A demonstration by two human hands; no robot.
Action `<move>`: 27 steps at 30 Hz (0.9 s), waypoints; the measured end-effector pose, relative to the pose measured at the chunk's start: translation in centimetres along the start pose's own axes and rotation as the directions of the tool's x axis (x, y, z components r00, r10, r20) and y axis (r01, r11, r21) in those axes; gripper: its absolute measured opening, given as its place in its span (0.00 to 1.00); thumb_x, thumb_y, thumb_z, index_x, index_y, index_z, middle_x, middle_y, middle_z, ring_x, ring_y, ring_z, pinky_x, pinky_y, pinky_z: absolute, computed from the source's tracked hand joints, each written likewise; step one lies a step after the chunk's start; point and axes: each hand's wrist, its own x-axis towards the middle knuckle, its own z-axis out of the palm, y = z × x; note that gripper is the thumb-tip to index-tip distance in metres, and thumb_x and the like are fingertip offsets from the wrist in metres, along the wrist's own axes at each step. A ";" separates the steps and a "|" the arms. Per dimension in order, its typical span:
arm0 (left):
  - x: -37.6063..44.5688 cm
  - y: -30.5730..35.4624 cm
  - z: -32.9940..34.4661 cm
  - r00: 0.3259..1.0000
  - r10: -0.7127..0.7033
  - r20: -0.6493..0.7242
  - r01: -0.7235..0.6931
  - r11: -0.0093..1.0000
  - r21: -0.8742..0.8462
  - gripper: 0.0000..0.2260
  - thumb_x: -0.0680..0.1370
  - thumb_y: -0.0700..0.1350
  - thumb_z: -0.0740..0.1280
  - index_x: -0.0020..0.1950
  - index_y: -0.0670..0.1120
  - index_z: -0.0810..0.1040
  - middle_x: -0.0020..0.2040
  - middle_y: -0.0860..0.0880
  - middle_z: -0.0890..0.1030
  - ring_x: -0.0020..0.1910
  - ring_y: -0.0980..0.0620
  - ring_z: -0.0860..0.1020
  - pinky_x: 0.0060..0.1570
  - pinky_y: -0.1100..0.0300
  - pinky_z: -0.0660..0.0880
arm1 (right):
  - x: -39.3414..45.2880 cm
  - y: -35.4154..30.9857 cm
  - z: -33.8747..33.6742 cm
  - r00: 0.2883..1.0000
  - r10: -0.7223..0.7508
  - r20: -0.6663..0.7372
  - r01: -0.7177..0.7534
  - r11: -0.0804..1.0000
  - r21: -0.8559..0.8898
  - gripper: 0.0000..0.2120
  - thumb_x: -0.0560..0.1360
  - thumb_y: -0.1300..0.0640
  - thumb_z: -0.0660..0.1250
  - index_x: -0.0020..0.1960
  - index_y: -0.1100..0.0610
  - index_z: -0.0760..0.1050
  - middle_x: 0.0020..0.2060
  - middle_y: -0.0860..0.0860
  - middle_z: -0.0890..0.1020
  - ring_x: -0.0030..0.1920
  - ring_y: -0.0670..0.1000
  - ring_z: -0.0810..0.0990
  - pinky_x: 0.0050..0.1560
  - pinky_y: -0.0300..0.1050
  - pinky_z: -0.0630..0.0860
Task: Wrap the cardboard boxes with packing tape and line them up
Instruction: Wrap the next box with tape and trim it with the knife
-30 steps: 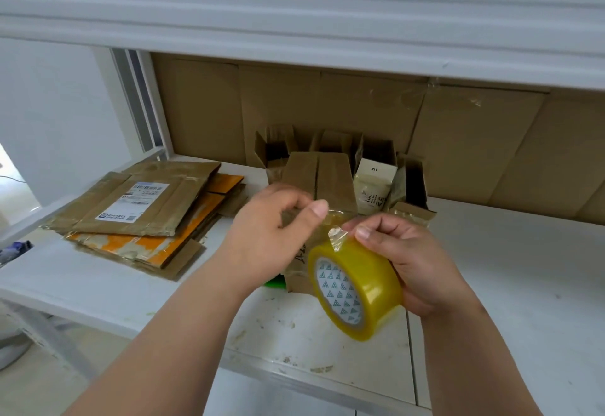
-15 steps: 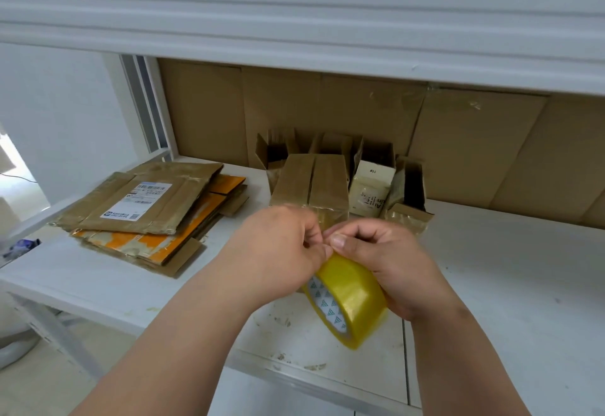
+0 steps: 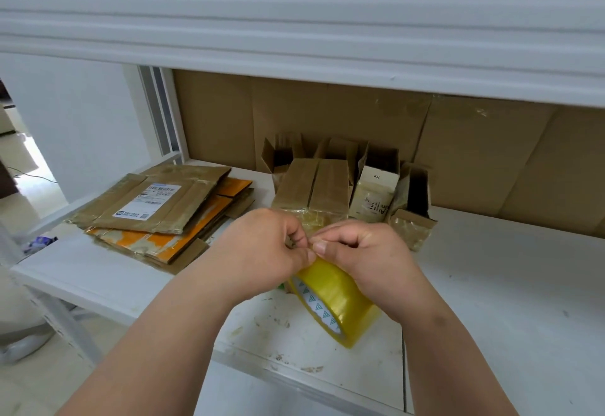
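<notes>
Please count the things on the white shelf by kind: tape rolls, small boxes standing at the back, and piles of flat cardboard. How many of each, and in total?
Tape rolls: 1, held in the right hand
Small boxes at the back: about 6; some overlap, so not exact
Piles of flat cardboard: 1
Total: about 8

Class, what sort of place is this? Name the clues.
Probably a parcel-packing station: small brown cardboard boxes on a white metal shelf, flattened labelled cartons, and a yellow packing-tape roll.
</notes>
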 end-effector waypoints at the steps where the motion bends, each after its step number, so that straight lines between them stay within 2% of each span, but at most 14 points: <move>1: 0.0 0.0 0.1 1.000 0.000 -0.011 0.000 1.000 -0.001 0.05 0.75 0.50 0.73 0.40 0.51 0.81 0.38 0.52 0.82 0.30 0.58 0.78 0.30 0.64 0.75 | 0.0 0.0 0.0 1.000 -0.010 0.000 0.010 1.000 -0.006 0.07 0.74 0.61 0.73 0.41 0.50 0.86 0.46 0.46 0.85 0.48 0.42 0.82 0.54 0.39 0.77; 3: -0.1 0.0 0.1 0.999 0.000 -0.052 -0.002 1.000 -0.022 0.06 0.76 0.49 0.72 0.40 0.51 0.81 0.37 0.51 0.83 0.30 0.59 0.78 0.28 0.64 0.75 | 0.0 -0.1 0.0 1.000 -0.027 -0.016 0.028 0.999 0.020 0.07 0.75 0.60 0.73 0.43 0.50 0.86 0.47 0.46 0.85 0.49 0.42 0.82 0.56 0.42 0.78; 5: -0.3 -0.1 -0.1 0.993 -0.010 -0.114 0.005 0.999 -0.047 0.07 0.77 0.49 0.71 0.39 0.51 0.81 0.35 0.51 0.81 0.27 0.60 0.76 0.23 0.65 0.70 | 0.1 -0.2 -0.2 0.999 -0.039 -0.013 0.040 0.998 0.043 0.07 0.75 0.58 0.73 0.51 0.51 0.86 0.49 0.45 0.85 0.51 0.42 0.83 0.57 0.44 0.78; 6: -0.3 0.0 -0.3 0.990 -0.019 -0.143 0.011 0.998 -0.055 0.07 0.77 0.49 0.71 0.39 0.51 0.80 0.35 0.51 0.81 0.28 0.60 0.77 0.23 0.65 0.70 | 0.1 -0.1 -0.2 0.999 -0.043 0.012 0.042 0.998 0.048 0.10 0.74 0.55 0.74 0.55 0.50 0.85 0.51 0.45 0.85 0.53 0.42 0.83 0.57 0.44 0.78; 7: -0.3 0.0 -0.5 0.985 -0.027 -0.170 0.016 0.998 -0.064 0.07 0.77 0.49 0.71 0.39 0.51 0.79 0.35 0.51 0.81 0.30 0.58 0.78 0.26 0.63 0.73 | 0.1 0.0 -0.4 0.998 -0.043 0.051 0.040 0.997 0.073 0.15 0.72 0.52 0.76 0.58 0.49 0.83 0.53 0.45 0.85 0.54 0.42 0.82 0.58 0.43 0.78; 9: -0.3 0.0 -1.0 0.973 -0.057 -0.224 0.035 0.995 -0.097 0.08 0.77 0.49 0.71 0.38 0.52 0.79 0.36 0.51 0.81 0.34 0.51 0.81 0.33 0.55 0.79 | 0.2 0.8 -1.1 0.986 -0.033 0.165 -0.002 0.978 0.208 0.33 0.63 0.45 0.79 0.66 0.47 0.76 0.58 0.45 0.83 0.59 0.44 0.81 0.58 0.42 0.78; 11: -0.3 -0.2 -1.5 0.950 -0.119 -0.290 0.071 0.983 -0.170 0.09 0.77 0.49 0.71 0.39 0.50 0.78 0.37 0.47 0.82 0.36 0.45 0.82 0.35 0.53 0.79 | 0.0 1.6 -2.2 0.958 -0.042 0.282 -0.062 0.935 0.349 0.45 0.57 0.42 0.81 0.71 0.49 0.70 0.60 0.51 0.82 0.60 0.50 0.81 0.56 0.44 0.78; 14: -0.1 -0.4 -2.0 0.893 -0.203 -0.401 0.083 0.951 -0.298 0.09 0.78 0.47 0.70 0.41 0.45 0.79 0.38 0.43 0.81 0.39 0.40 0.81 0.38 0.50 0.80 | -0.3 2.3 -3.1 0.927 -0.085 0.366 -0.055 0.932 0.358 0.40 0.59 0.43 0.81 0.65 0.62 0.75 0.58 0.64 0.80 0.58 0.65 0.79 0.57 0.57 0.76; 15: 0.0 -0.4 -2.1 0.881 -0.220 -0.420 0.087 0.946 -0.312 0.09 0.78 0.47 0.70 0.41 0.45 0.79 0.37 0.44 0.81 0.38 0.40 0.81 0.36 0.52 0.78 | -0.3 2.5 -3.1 0.929 -0.087 0.360 -0.044 0.939 0.342 0.39 0.60 0.42 0.81 0.61 0.64 0.76 0.56 0.67 0.79 0.55 0.65 0.79 0.57 0.59 0.75; 18: 0.2 -0.6 -2.0 0.890 -0.251 -0.381 0.097 0.921 -0.378 0.08 0.78 0.47 0.70 0.41 0.45 0.80 0.33 0.47 0.79 0.32 0.50 0.78 0.30 0.58 0.74 | -0.1 2.6 -3.3 0.935 -0.114 0.337 -0.021 0.928 0.372 0.32 0.62 0.39 0.80 0.54 0.62 0.79 0.49 0.64 0.81 0.50 0.58 0.79 0.53 0.54 0.74; 20: 0.4 -0.8 -1.7 0.912 -0.277 -0.303 0.089 0.854 -0.512 0.08 0.78 0.44 0.70 0.40 0.44 0.80 0.34 0.48 0.81 0.33 0.53 0.79 0.30 0.62 0.75 | 0.0 2.2 -3.9 0.940 -0.142 0.309 -0.014 0.891 0.453 0.28 0.63 0.40 0.79 0.53 0.58 0.82 0.48 0.60 0.82 0.50 0.58 0.79 0.52 0.50 0.75; 24: 0.7 -0.8 -1.3 0.917 -0.312 -0.249 0.065 0.731 -0.679 0.07 0.79 0.40 0.69 0.40 0.43 0.79 0.35 0.47 0.84 0.36 0.53 0.81 0.32 0.62 0.76 | 0.1 1.7 -5.1 0.950 -0.168 0.261 0.035 0.894 0.447 0.30 0.62 0.38 0.79 0.52 0.60 0.81 0.46 0.59 0.82 0.47 0.58 0.79 0.47 0.48 0.76; 27: 0.8 -1.1 -2.1 0.892 -0.358 -0.275 0.019 0.638 -0.770 0.07 0.78 0.39 0.69 0.40 0.42 0.79 0.40 0.40 0.84 0.40 0.46 0.82 0.35 0.59 0.77 | -0.2 1.7 -6.0 0.967 -0.156 0.201 0.066 0.917 0.395 0.31 0.60 0.36 0.79 0.49 0.59 0.81 0.41 0.57 0.82 0.42 0.54 0.79 0.40 0.42 0.76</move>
